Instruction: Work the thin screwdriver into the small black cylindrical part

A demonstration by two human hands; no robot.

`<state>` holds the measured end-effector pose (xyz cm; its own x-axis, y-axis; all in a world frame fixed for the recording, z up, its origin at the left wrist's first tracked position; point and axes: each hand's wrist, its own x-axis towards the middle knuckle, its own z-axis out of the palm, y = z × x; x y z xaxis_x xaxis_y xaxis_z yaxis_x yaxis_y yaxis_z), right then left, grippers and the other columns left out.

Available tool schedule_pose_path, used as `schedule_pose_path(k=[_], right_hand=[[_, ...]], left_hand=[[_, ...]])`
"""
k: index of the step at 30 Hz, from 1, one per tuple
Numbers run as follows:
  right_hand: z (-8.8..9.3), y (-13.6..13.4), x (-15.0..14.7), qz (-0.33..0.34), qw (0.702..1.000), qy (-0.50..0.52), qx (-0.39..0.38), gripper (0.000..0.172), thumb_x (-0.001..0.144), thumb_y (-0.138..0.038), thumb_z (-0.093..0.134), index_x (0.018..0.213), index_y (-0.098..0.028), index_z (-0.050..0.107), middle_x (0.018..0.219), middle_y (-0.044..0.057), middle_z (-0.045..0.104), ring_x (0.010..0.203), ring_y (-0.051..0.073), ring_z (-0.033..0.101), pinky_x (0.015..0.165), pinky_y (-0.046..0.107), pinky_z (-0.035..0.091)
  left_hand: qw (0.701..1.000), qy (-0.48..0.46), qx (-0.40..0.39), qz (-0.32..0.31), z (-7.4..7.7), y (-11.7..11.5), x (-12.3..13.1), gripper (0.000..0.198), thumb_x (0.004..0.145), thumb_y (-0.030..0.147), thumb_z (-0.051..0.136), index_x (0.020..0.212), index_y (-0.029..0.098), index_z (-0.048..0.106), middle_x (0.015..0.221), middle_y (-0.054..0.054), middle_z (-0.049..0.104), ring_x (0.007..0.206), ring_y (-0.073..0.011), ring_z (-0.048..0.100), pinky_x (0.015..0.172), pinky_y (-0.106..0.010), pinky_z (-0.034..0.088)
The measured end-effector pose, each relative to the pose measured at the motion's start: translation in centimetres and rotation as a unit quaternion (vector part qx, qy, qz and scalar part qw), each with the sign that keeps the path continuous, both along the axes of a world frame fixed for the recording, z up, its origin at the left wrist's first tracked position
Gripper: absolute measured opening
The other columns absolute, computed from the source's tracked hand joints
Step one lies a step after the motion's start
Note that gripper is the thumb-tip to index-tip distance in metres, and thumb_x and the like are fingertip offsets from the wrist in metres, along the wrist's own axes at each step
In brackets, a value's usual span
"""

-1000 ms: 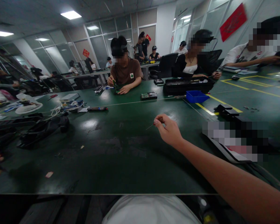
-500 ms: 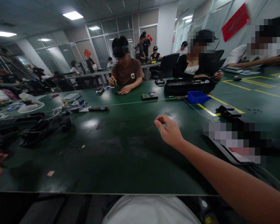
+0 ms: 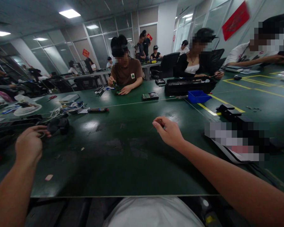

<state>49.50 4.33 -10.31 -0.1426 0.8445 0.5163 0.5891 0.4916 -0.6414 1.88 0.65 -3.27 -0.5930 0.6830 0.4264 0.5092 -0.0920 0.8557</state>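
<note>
My right hand (image 3: 168, 130) hovers over the middle of the green table, fingers pinched round a thin-shafted tool (image 3: 151, 128). Only its fine tip shows clearly below the fingertips, pointing left; its kind cannot be made out. On the left, my left hand (image 3: 30, 143) is raised over the table with its fingers curled round something small with a ring-like edge (image 3: 41, 135). Most of that thing is hidden by the fingers. Right beside those fingertips is a black, rounded object (image 3: 58, 126); whether the hand touches it is unclear.
A marker-like stick (image 3: 98, 110), tangled cables (image 3: 59, 110) and a circuit-board device (image 3: 150, 96) lie farther back. A blue bin (image 3: 199, 96) stands before a long black housing (image 3: 190, 86). Paper scraps (image 3: 49, 177) lie near the front edge. Co-workers sit across the table.
My left hand has come in from the left edge, rising to the black object. The right hand keeps its pinch on the tool, whose shaft now shows shorter. The view has shifted slightly.
</note>
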Motion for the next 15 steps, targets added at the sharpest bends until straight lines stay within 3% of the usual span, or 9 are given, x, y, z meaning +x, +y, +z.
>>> schedule_pose_path(k=[3, 11, 15], right_hand=[[0.0, -0.1, 0.0, 0.001, 1.0, 0.001, 0.001, 0.022, 0.096, -0.039, 0.053, 0.101, -0.021, 0.064, 0.077, 0.003, 0.068, 0.068, 0.019, 0.064, 0.062, 0.032, 0.047], [-0.2, 0.0, -0.2, 0.019, 1.0, 0.017, 0.015, 0.019, 0.094, -0.029, 0.054, 0.109, -0.02, 0.061, 0.09, 0.006, 0.072, 0.08, 0.021, 0.068, 0.074, 0.035, 0.051], [-0.1, -0.1, -0.1, 0.018, 1.0, 0.006, 0.005, 0.019, 0.094, -0.038, 0.057, 0.099, -0.021, 0.065, 0.08, 0.003, 0.07, 0.07, 0.019, 0.066, 0.065, 0.032, 0.048]], left_hand=[[0.99, -0.088, -0.06, -0.089, -0.9, 1.7, 3.5, 0.019, 0.065, 0.006, 0.052, 0.082, 0.011, 0.059, 0.068, 0.002, 0.056, 0.069, -0.0142, 0.052, 0.066, -0.028, 0.044], [0.931, -0.138, -0.13, -0.312, -2.7, 5.0, 17.4, 0.031, 0.063, 0.013, 0.048, 0.091, 0.013, 0.062, 0.073, -0.002, 0.055, 0.067, -0.014, 0.052, 0.064, -0.026, 0.038], [0.902, -0.131, -0.137, -0.389, -3.3, 5.9, 22.6, 0.031, 0.062, 0.013, 0.047, 0.089, 0.013, 0.063, 0.071, -0.002, 0.054, 0.067, -0.0142, 0.052, 0.067, -0.027, 0.039]])
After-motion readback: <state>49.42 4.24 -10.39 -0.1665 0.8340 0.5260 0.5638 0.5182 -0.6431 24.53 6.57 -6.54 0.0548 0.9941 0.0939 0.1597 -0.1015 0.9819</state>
